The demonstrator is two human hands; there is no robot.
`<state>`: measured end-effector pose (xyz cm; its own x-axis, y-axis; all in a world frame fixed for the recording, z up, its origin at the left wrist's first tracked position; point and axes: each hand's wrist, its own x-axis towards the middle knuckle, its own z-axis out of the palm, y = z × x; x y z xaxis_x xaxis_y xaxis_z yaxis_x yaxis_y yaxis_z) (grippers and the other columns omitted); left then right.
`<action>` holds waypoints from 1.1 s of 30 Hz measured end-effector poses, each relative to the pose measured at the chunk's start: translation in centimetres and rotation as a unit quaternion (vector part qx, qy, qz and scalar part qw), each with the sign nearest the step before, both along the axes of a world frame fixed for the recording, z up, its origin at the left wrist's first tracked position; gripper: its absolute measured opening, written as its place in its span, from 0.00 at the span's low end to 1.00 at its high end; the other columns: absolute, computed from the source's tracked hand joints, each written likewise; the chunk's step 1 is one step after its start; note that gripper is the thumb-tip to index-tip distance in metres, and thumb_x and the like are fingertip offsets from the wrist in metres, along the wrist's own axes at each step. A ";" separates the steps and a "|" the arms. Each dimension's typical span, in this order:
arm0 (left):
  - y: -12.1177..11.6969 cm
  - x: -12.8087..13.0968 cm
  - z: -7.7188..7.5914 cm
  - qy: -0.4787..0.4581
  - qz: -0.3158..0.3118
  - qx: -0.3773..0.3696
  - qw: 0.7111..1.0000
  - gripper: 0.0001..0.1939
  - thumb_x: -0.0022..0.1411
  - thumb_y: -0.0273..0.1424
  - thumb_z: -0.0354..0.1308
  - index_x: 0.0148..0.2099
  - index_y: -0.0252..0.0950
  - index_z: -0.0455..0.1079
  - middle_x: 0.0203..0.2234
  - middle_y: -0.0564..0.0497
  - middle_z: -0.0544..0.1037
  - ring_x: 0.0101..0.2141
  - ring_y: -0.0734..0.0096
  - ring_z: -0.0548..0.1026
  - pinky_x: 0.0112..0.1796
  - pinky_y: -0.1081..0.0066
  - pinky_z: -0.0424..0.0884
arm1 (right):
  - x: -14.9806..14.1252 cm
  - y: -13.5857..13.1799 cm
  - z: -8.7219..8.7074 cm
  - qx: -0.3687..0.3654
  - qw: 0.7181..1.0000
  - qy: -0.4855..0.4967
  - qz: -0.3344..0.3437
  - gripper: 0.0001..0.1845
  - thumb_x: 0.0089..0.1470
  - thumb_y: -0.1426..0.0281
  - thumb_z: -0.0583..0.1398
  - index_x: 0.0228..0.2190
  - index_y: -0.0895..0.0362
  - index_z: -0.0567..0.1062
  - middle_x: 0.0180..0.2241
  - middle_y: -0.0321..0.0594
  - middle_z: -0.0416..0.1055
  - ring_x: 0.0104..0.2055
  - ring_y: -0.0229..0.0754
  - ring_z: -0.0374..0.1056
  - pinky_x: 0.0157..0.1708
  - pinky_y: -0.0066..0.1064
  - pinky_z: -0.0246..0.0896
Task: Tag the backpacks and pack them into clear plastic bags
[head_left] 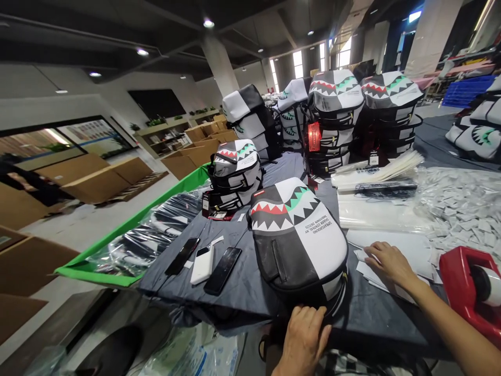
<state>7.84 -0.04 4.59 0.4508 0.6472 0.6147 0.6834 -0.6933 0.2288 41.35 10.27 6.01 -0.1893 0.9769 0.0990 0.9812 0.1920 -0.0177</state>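
Observation:
A black and white backpack (pixel 297 240) with a shark-mouth print lies flat on the grey-covered table (pixel 242 292) in front of me. My left hand (pixel 303 339) rests on its near bottom edge, fingers curled over the rim. My right hand (pixel 387 263) lies to the right of the backpack on a pile of white paper sheets (pixel 395 245), fingers bent down onto the top sheet. Neither hand lifts anything clear of the table.
Two dark phones (pixel 223 269) and a white power bank (pixel 202 265) lie left of the backpack. A red tape dispenser (pixel 469 287) stands at the right. Stacks of matching backpacks (pixel 334 120) fill the far side. Clear plastic bags (pixel 462 203), a green-edged bin (pixel 129 245) and cardboard boxes (pixel 97 180) surround the table.

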 end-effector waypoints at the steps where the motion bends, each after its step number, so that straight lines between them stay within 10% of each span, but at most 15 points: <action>1: 0.0 -0.1 0.3 0.005 -0.003 0.003 1.000 0.17 0.76 0.34 0.39 0.52 0.34 0.68 0.30 0.49 0.77 0.30 0.65 0.75 0.38 0.64 0.69 | 0.2 0.4 0.4 -0.005 1.000 -0.008 0.000 0.14 0.62 0.60 0.56 0.42 0.52 0.79 0.42 0.47 0.75 0.45 0.51 0.71 0.39 0.39 0.63; 5: -0.1 -0.7 1.5 0.022 -0.013 0.010 1.000 0.16 0.76 0.34 0.41 0.50 0.34 0.68 0.28 0.50 0.77 0.28 0.66 0.76 0.35 0.66 0.68 | 1.2 0.0 1.4 -0.019 0.999 -0.034 0.019 0.15 0.51 0.56 0.65 0.32 0.55 0.78 0.37 0.50 0.76 0.43 0.56 0.72 0.39 0.40 0.63; 11: 0.1 -0.5 2.7 0.013 -0.026 -0.001 1.000 0.19 0.77 0.37 0.38 0.50 0.35 0.68 0.29 0.50 0.77 0.29 0.66 0.76 0.37 0.65 0.69 | 1.6 -6.1 0.3 -0.038 0.996 -0.077 0.023 0.13 0.53 0.68 0.61 0.42 0.53 0.77 0.37 0.47 0.79 0.36 0.51 0.76 0.36 0.36 0.63; 16: 0.2 -0.4 2.8 0.002 -0.038 0.000 0.999 0.18 0.77 0.36 0.38 0.49 0.35 0.68 0.29 0.51 0.78 0.28 0.67 0.76 0.38 0.65 0.70 | 0.4 -10.1 0.9 -0.116 0.990 0.066 -0.034 0.12 0.59 0.66 0.54 0.36 0.51 0.78 0.32 0.43 0.79 0.31 0.48 0.77 0.27 0.32 0.58; 23: 0.1 -0.7 2.8 -0.009 -0.049 -0.016 0.999 0.15 0.76 0.34 0.43 0.50 0.34 0.68 0.31 0.49 0.79 0.31 0.66 0.77 0.38 0.64 0.72 | 3.6 -6.3 2.1 0.153 0.979 0.093 -0.098 0.28 0.61 0.50 0.51 0.51 0.56 0.73 0.44 0.53 0.76 0.46 0.56 0.73 0.42 0.43 0.66; 29: 0.0 -0.6 3.6 -0.038 -0.054 -0.030 0.997 0.13 0.74 0.31 0.46 0.53 0.33 0.68 0.36 0.44 0.79 0.36 0.64 0.78 0.39 0.64 0.76 | 6.4 -4.1 -1.9 0.040 0.992 0.061 -0.106 0.25 0.58 0.50 0.52 0.42 0.55 0.77 0.37 0.50 0.77 0.41 0.56 0.73 0.39 0.44 0.64; 33: -0.3 0.1 5.1 -0.131 -0.142 -0.042 0.980 0.15 0.71 0.25 0.50 0.57 0.32 0.68 0.41 0.41 0.79 0.44 0.62 0.76 0.45 0.63 0.76 | 6.2 -5.8 -1.6 0.087 0.988 0.112 -0.059 0.25 0.63 0.50 0.49 0.33 0.53 0.77 0.31 0.43 0.75 0.32 0.48 0.73 0.29 0.34 0.61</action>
